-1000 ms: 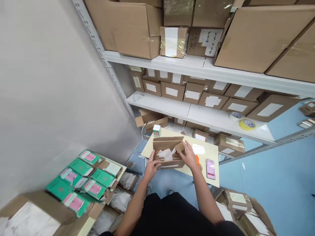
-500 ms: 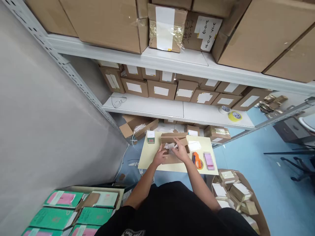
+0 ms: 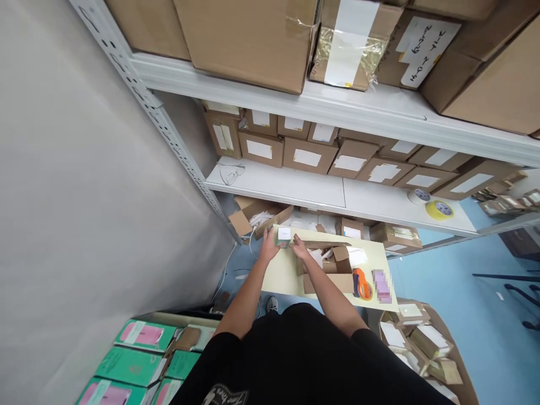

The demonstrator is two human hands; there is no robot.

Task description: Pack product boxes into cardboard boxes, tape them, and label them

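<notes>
A small green-and-white box (image 3: 284, 236) stands at the far left of the pale yellow table (image 3: 278, 279). My left hand (image 3: 269, 246) is at its left side, fingers spread and the thumb close to the box. On its other side is my right hand (image 3: 300, 247), fingers apart and pointing toward it; whether they touch it I cannot tell. Under my right forearm lies an open cardboard box (image 3: 328, 283) with its flaps folded out. White crumpled packing material (image 3: 315, 258) shows inside it.
An orange tape dispenser (image 3: 361, 284) and a blurred purple item (image 3: 382, 286) lie at the table's right. Behind stands a white shelf (image 3: 274, 183) with cardboard boxes, tape rolls (image 3: 439, 210) and glasses (image 3: 230, 174). Small parcels fill a large carton (image 3: 458, 349); green boxes (image 3: 129, 364) stand lower left.
Both hands have left the open cardboard box and its white packing material, moving left and away from me to either side of the small green-and-white box. The camera view has shifted left.
</notes>
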